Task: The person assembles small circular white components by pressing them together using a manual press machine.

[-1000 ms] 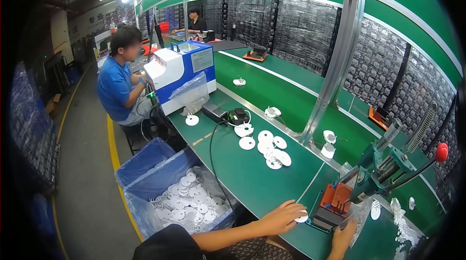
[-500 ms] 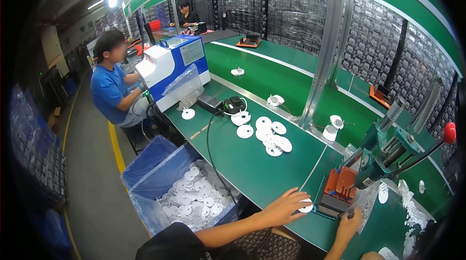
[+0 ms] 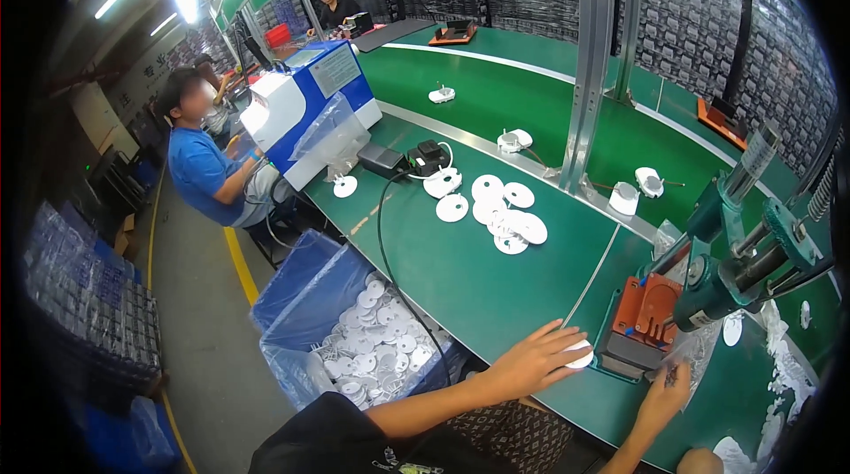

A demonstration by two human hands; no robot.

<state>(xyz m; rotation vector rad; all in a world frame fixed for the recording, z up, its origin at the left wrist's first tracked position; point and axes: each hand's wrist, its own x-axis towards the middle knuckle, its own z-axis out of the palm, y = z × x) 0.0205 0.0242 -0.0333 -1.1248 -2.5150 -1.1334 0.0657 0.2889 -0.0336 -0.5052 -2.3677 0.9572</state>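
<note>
press: 1 | blue-white machine: 1 | orange fixtures: 3 | wearer's grips: 2

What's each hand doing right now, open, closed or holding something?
Left hand: fingers over a white disc; grip can't be told.
Right hand: fingers curled beside clear plastic; hold can't be told.

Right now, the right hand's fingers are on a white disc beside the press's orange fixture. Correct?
Wrong hand: the head view shows the left hand with its fingers on a white disc, beside the press's orange fixture.
</note>
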